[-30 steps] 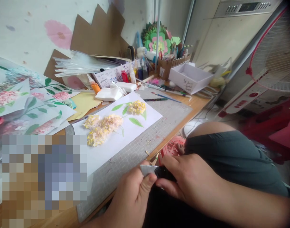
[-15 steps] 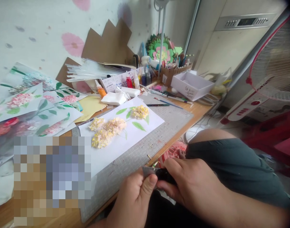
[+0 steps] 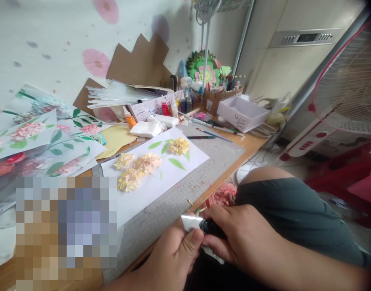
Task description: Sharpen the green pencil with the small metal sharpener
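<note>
Low at the table's front edge, over my lap, my right hand (image 3: 240, 232) is closed round the black handle of a knife (image 3: 193, 222). Its short, wide metal blade catches the light and points left, toward my other hand. My left hand (image 3: 179, 248) is curled up right beside it, thumb against the lower side of the blade. Whatever lies within those left fingers is hidden. On the table beyond, a white sheet (image 3: 136, 210) carries raised yellow and pale pink paper-like flowers (image 3: 139, 169) and painted green leaves (image 3: 177, 163).
A grey cutting mat (image 3: 209, 169) lies under the sheet. Behind it are paint bottles (image 3: 165, 108), brushes (image 3: 214, 134), a white box (image 3: 242, 113) and a cardboard holder (image 3: 223, 97). Wrapped flower pictures (image 3: 27, 133) cover the left. A fan (image 3: 349, 81) stands at right.
The blade has tilted and now shines brightly where it looked dull grey before. Both hands stay together in nearly the same place. The view has shifted slightly.
</note>
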A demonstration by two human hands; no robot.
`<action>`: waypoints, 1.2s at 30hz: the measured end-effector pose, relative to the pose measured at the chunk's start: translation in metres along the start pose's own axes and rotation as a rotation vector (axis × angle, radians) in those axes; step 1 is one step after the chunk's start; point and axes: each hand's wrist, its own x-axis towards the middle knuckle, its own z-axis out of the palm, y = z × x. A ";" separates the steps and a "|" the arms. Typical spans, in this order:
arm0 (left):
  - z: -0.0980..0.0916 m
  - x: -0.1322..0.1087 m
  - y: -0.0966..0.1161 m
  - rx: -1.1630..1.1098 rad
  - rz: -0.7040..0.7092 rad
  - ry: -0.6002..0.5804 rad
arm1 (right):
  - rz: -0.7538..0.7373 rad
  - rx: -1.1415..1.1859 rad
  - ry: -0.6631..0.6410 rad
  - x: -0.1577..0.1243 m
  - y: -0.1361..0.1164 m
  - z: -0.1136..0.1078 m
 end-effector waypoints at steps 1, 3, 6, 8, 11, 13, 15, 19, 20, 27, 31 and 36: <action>0.000 0.000 0.000 -0.002 -0.016 0.013 | -0.007 -0.032 0.011 0.000 0.000 0.001; 0.001 -0.001 0.001 0.027 -0.049 0.072 | -0.032 -0.080 0.035 0.001 0.001 0.002; 0.001 -0.002 -0.001 0.103 -0.045 0.140 | -0.052 -0.100 0.074 0.002 0.002 0.004; 0.000 -0.002 -0.002 0.146 -0.015 0.149 | -0.052 -0.101 0.099 0.002 0.004 0.005; -0.002 -0.002 0.002 0.199 0.028 0.137 | -0.028 -0.033 0.130 0.000 0.007 0.003; -0.004 -0.002 0.006 0.249 0.050 0.147 | 0.007 0.072 0.134 -0.002 0.010 0.001; -0.005 -0.002 0.009 0.291 0.028 0.165 | 0.023 0.154 0.101 -0.003 0.011 0.000; -0.005 0.002 0.007 0.321 -0.061 0.162 | 0.019 0.132 0.004 -0.003 0.013 0.003; -0.005 0.002 0.006 0.317 -0.064 0.159 | 0.023 0.116 -0.006 -0.003 0.013 0.003; -0.003 0.000 0.007 0.226 -0.055 0.110 | 0.006 0.015 -0.004 -0.001 0.012 0.005; -0.004 -0.002 0.022 0.414 0.216 0.090 | -0.036 -0.005 0.052 -0.001 0.013 0.007; -0.005 -0.001 0.024 0.495 0.359 0.170 | -0.087 -0.069 0.127 -0.004 0.011 0.008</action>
